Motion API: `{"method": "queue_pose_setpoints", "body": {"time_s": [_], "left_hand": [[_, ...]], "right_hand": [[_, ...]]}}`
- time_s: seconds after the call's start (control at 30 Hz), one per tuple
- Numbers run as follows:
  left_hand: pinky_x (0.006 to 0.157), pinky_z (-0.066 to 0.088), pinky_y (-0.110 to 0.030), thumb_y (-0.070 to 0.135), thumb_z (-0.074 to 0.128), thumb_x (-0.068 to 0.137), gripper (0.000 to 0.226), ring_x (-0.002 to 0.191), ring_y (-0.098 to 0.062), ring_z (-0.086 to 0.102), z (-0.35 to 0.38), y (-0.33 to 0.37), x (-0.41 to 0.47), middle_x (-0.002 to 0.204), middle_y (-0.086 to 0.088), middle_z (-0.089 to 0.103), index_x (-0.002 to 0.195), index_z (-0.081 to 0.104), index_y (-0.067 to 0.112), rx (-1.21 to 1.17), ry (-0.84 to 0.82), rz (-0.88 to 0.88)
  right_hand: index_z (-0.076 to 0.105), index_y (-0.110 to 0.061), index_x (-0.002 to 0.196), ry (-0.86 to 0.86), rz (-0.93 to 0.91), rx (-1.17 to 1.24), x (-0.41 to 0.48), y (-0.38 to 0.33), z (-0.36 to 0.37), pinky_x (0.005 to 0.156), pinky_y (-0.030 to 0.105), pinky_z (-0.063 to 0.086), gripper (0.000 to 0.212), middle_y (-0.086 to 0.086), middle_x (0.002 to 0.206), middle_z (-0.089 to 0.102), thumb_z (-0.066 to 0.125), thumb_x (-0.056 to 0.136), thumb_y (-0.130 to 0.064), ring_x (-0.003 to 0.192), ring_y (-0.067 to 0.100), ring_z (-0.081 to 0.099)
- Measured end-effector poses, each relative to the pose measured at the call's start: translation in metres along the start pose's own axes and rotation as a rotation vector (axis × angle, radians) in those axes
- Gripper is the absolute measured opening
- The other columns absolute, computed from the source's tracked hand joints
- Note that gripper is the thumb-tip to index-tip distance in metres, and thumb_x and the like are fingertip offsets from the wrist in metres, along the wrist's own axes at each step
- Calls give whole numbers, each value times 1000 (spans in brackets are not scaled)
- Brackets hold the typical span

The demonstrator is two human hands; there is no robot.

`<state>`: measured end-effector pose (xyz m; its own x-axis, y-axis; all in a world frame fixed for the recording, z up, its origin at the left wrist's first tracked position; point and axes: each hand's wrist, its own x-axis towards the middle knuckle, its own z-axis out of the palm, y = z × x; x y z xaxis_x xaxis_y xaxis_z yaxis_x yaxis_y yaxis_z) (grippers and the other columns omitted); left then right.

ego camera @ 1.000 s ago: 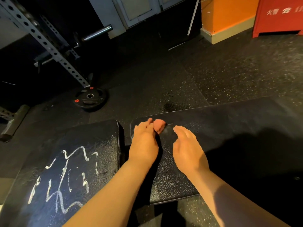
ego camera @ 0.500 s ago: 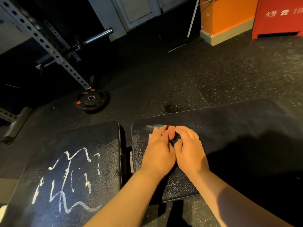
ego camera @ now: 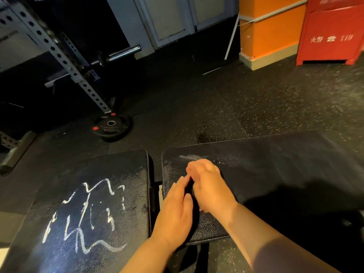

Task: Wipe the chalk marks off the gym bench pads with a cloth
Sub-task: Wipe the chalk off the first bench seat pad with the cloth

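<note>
Dim, warm light; wide-angle edge distortion

I can't find the cloth. The right hand (ego camera: 206, 180), at centre frame, is curled and motion-blurred, and whatever its fingers cover is hidden from me. Where the left hand (ego camera: 177, 209) meets it, I can't separate the fingers. Both forearms run off the bottom edge. The right pad (ego camera: 275, 164) sinks into shadow at lower right, and the bottom-left corner cuts the chalked left pad (ego camera: 118, 174).
</note>
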<state>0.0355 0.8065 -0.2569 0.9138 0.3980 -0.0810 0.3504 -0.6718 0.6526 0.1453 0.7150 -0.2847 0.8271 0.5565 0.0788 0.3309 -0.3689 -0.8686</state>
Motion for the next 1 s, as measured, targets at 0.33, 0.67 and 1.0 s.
{"method": "queue_pose_setpoints", "body": {"time_s": [0.33,0.67,1.0], "left_hand": [[111,-5,-6,29,34,106,52,137,11,2,10,-1,-1,161,10,25,157,25,29,255,129,115],[115,-4,-10,30,35,105,52,138,11,-1,11,0,-2,161,11,25,156,26,28,260,144,117],[118,1,-15,38,27,99,58,149,-3,15,15,-3,0,158,5,36,154,34,21,275,190,115]], "right_hand": [[74,-12,103,69,40,63,15,7,1,94,1,33,40,-4,114,62,43,92,11,107,-8,50],[72,-9,113,142,-52,48,9,20,0,110,26,36,39,8,127,61,46,91,9,124,20,52],[73,-21,109,139,-98,-49,10,34,-2,105,26,42,44,-7,115,61,48,87,9,119,15,52]]}}
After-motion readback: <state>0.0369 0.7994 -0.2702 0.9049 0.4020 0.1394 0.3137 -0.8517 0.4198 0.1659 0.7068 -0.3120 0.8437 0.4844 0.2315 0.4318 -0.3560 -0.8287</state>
